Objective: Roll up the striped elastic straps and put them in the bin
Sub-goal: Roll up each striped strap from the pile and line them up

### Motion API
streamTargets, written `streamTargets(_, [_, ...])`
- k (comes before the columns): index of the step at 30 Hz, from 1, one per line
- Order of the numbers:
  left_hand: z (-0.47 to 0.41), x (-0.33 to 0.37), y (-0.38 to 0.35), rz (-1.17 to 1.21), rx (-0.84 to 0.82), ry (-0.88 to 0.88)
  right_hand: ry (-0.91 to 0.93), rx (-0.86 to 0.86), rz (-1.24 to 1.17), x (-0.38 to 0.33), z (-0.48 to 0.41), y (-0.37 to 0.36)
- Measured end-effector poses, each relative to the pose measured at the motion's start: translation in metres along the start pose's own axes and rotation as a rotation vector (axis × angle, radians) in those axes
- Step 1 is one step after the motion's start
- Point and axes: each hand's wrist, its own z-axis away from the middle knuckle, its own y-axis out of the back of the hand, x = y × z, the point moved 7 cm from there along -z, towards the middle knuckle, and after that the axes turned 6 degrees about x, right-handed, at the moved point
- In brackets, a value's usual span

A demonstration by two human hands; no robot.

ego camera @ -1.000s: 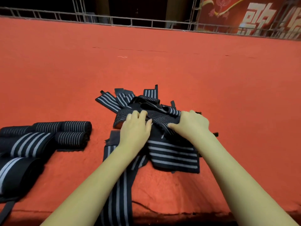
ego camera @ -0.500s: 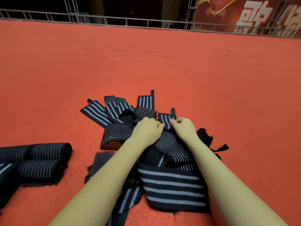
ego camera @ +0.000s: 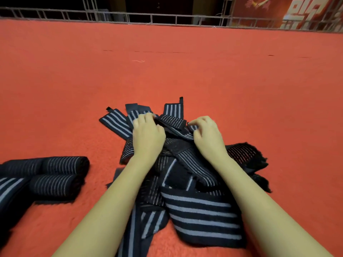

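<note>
1. Straps (ego camera: 200, 214) heaped on the red surface (ego camera: 185, 71), near ends cut off.
2. Left hand (ego camera: 148, 135) and right hand (ego camera: 207, 137) grip straps at the heap's far side; fingertips hidden.
3. Rolls (ego camera: 61, 175) at left, partly cut off.

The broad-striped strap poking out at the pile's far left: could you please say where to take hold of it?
Pinch the strap at its free outer end, from the far left: that end lies flat, uncovered, on the carpet; the rest runs under the left hand.
</note>
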Motion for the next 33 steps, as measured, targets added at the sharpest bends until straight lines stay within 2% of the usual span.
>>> streamTargets(2, [-0.011,-0.02,-0.008,0.047,-0.162,0.083,-0.058,-0.209,-0.064,-0.014,-0.004,-0.019])
streamTargets(4, [-0.01,-0.027,-0.02,-0.049,-0.279,0.02,-0.089,-0.297,0.047,-0.022,-0.01,-0.036])
streamTargets(6, [-0.008,-0.032,-0.024,-0.092,-0.267,-0.027,-0.145,-0.316,0.106,-0.021,-0.019,-0.048])
streamTargets(7, [-0.009,-0.037,-0.023,-0.052,-0.232,-0.012,-0.191,-0.314,0.058,-0.019,-0.023,-0.054])
streamTargets(9, [-0.011,-0.046,-0.02,0.072,-0.162,0.02,-0.322,-0.278,-0.166,-0.011,-0.03,-0.064])
streamTargets(11, [-0.007,-0.049,-0.019,0.151,-0.113,-0.003,-0.481,-0.165,-0.524,-0.005,-0.035,-0.068])
streamTargets(13, [-0.002,-0.048,-0.019,0.169,-0.084,-0.048,-0.632,-0.003,-0.94,-0.001,-0.041,-0.068])
streamTargets(15, [0.002,-0.045,-0.02,0.141,-0.082,-0.098,-0.689,0.074,-1.164,0.001,-0.047,-0.069])
streamTargets(16, [0.002,-0.044,-0.02,0.122,-0.097,-0.12,-0.672,0.07,-1.15,0.0,-0.049,-0.07])
streamTargets(17, [0.0,-0.045,-0.021,0.11,-0.12,-0.138,-0.603,0.062,-1.04,-0.003,-0.049,-0.068])
streamTargets(18, [-0.001,-0.045,-0.022,0.103,-0.147,-0.157,-0.456,0.072,-0.855,-0.011,-0.048,-0.061])
streamTargets(20, [-0.002,-0.043,-0.021,0.086,-0.196,-0.213,-0.035,0.112,-0.487,-0.04,-0.044,-0.051])
streamTargets(21, [-0.003,-0.042,-0.02,0.073,-0.217,-0.238,0.109,0.067,-0.384,-0.053,-0.04,-0.055])
streamTargets(22, [-0.003,-0.042,-0.019,0.067,-0.234,-0.253,0.176,-0.047,-0.322,-0.064,-0.037,-0.064])
streamTargets(24, [-0.004,-0.045,-0.015,0.104,-0.274,-0.214,0.162,-0.331,-0.177,-0.073,-0.031,-0.09])
streamTargets(25, [-0.006,-0.047,-0.013,0.153,-0.294,-0.154,0.123,-0.411,-0.087,-0.072,-0.032,-0.097])
streamTargets(28, [-0.026,-0.056,-0.006,0.222,-0.242,0.0,-0.008,-0.348,-0.007,-0.063,-0.055,-0.1])
streamTargets(30, [-0.049,-0.062,-0.009,0.117,-0.199,0.025,-0.059,-0.318,-0.006,-0.056,-0.073,-0.107])
streamTargets(33, [-0.083,-0.072,-0.026,-0.039,-0.214,0.057,-0.115,-0.386,-0.016,-0.05,-0.095,-0.129])
